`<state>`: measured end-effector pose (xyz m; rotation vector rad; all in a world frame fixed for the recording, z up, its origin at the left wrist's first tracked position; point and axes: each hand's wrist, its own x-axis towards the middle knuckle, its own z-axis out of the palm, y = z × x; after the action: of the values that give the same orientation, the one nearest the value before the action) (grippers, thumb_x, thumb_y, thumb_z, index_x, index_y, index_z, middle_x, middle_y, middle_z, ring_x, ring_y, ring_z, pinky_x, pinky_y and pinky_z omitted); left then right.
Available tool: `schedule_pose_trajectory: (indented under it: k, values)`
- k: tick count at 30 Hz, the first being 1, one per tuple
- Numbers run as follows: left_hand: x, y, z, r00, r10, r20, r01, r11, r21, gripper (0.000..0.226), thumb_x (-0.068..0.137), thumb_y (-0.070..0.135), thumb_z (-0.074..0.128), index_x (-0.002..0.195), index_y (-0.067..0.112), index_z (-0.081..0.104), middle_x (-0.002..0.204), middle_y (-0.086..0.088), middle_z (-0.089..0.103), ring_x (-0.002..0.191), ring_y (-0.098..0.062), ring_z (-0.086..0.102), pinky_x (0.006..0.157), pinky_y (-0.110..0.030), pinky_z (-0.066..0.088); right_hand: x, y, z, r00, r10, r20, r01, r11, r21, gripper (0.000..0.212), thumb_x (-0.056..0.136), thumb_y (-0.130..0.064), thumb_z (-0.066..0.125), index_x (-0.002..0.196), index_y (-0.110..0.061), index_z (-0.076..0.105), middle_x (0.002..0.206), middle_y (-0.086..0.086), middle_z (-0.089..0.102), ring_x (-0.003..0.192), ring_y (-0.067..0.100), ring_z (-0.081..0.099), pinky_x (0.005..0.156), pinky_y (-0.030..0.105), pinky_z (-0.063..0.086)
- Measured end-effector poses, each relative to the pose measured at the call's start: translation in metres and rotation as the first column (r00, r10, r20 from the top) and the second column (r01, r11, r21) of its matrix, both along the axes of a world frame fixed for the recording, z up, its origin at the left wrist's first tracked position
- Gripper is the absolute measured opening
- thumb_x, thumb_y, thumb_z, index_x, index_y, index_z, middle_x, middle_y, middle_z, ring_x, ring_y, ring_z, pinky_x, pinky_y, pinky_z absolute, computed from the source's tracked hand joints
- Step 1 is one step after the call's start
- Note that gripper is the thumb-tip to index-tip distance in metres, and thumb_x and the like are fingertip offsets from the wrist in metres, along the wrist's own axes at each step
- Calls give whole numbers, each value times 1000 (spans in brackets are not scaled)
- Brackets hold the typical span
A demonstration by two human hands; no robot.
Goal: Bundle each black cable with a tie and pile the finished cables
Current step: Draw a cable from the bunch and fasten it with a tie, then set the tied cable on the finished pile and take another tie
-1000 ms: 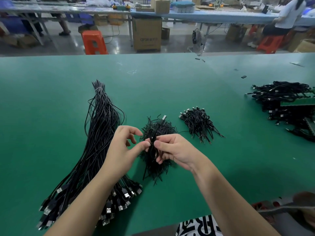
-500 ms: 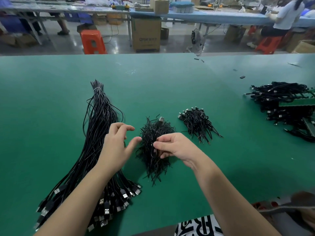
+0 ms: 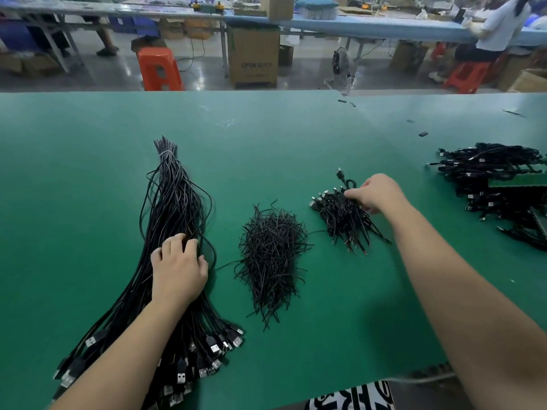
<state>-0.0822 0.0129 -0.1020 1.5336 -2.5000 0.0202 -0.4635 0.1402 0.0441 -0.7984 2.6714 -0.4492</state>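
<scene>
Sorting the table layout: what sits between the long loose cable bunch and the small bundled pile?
In the head view, the heap of black ties lies on the green table, between the cable bunch and the bundled pile.

You've got 2 hands on the table [image 3: 296, 137]: left [image 3: 177, 270], right [image 3: 377, 193]. 4 black heaps: 1 long cable bunch [image 3: 174, 208], 1 tie pile [image 3: 270, 250], 1 done pile [image 3: 343, 217], 1 more heap [image 3: 491, 173] far right. Approx. 3 orange stools [image 3: 158, 69], 1 big box [image 3: 254, 59] behind. Cables per heap: too many to count.
</scene>
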Motion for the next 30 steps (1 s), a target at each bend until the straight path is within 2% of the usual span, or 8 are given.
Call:
schedule_pose_trajectory:
  k: [3, 6, 10, 16, 19, 22, 25, 30]
  values:
    - [1, 0, -2, 999, -10, -50, 9, 1000, -26, 34, 82, 21, 70, 114, 8, 69, 132, -18, 57, 127, -35, 48, 100, -54, 37, -13, -14, -7, 999, -39, -15, 40, 999, 33, 42, 86, -44, 69, 65, -10, 60, 62, 6, 65, 69, 27, 70, 77, 31, 56]
    - [2, -1, -5, 996, -11, -86, 7, 999, -47, 31, 79, 17, 73, 108, 7, 70, 129, -18, 60, 123, -35, 51, 97, -53, 39, -18, -23, -19, 998, -65, -15, 66, 994, 90, 36, 88, -40, 67, 68, -11, 60, 69, 5, 67, 68, 25, 67, 63, 25, 46]
    - [1, -1, -7, 994, -11, -108, 3, 998, -66, 30, 77, 16, 74, 105, 7, 71, 127, -18, 61, 121, -35, 52, 96, -54, 40, -24, -28, -34, 997, -80, -4, 80, 988, 129, 35, 89, -41, 69, 76, -9, 62, 85, 8, 73, 81, 26, 72, 63, 26, 47]
    - [1, -1, -7, 992, 6, -128, -11, 999, -45, 29, 79, 18, 73, 106, 9, 72, 128, -16, 61, 122, -32, 52, 98, -53, 40, -27, -30, -44, 986, -106, -125, 120, 987, 107, 48, 90, -53, 66, 72, -10, 55, 73, 4, 60, 61, 20, 52, 50, 25, 31]
    - [1, 0, -6, 991, 19, -134, -23, 999, -23, 29, 80, 20, 71, 107, 10, 72, 130, -15, 61, 124, -31, 51, 99, -52, 39, -25, -31, -44, 981, -70, -184, 87, 992, 88, 39, 95, -44, 59, 79, -9, 59, 85, 8, 66, 71, 26, 58, 58, 27, 37]
    - [1, 1, -3, 989, 31, -142, -32, 999, -4, 28, 82, 20, 70, 107, 11, 72, 132, -14, 61, 125, -31, 51, 100, -52, 39, -11, -35, -32, 967, 41, -252, -38, 999, 16, 24, 97, -28, 53, 98, -8, 68, 97, 10, 70, 90, 30, 65, 70, 33, 48]
    - [1, 2, -2, 982, 39, -182, -39, 999, 3, 23, 83, 17, 69, 106, 11, 73, 131, -12, 62, 125, -30, 52, 100, -51, 39, 28, -43, -8, 933, 232, -274, -263, 961, -83, 25, 99, -29, 53, 110, -13, 70, 109, 7, 71, 101, 28, 64, 81, 34, 50]
    - [5, 0, 0, 924, 71, -375, -51, 997, 65, 22, 89, 5, 62, 107, 7, 75, 129, -9, 66, 125, -28, 55, 106, -47, 38, 142, -42, 12, 743, 663, -93, -667, 721, -186, 26, 101, -37, 55, 109, -18, 70, 90, -15, 62, 68, 3, 58, 65, 21, 48]
